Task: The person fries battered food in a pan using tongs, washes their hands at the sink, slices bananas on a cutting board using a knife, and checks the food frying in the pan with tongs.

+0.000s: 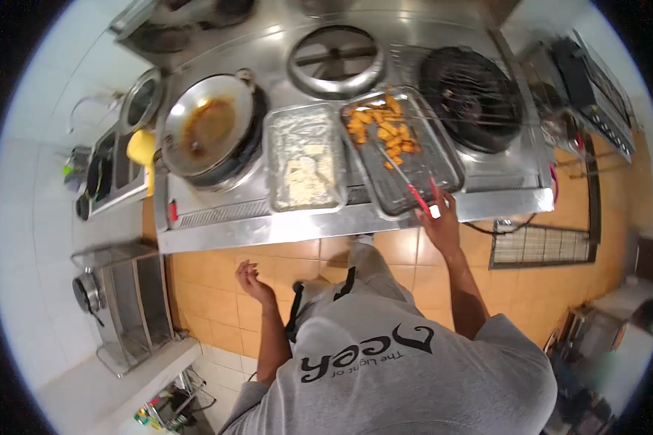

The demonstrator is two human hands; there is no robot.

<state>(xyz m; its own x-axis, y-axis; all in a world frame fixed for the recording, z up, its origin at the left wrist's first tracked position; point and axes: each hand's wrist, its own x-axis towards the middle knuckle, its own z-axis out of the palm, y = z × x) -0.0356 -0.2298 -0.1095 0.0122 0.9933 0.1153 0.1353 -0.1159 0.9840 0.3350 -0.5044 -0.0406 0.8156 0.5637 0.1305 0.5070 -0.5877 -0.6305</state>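
Observation:
Red-handled tongs [419, 197] are in my right hand [442, 223], over the front part of a metal tray [435, 170]. Their metal end reaches toward orange-brown fried pieces [388, 132] lying in the back and left of that tray. Directly to its left sits another tray [274, 159] with pale, flour-coated pieces [308, 177]. My left hand [255, 281] hangs in front of the counter edge, fingers apart and slightly curled, holding nothing.
A wok [181, 130] with brownish oil stands on the left burner. Behind the trays is a round burner ring [297, 69]; a black round grill [471, 101] lies right. The steel counter edge [268, 230] runs before me. A yellow object [142, 148] stands left.

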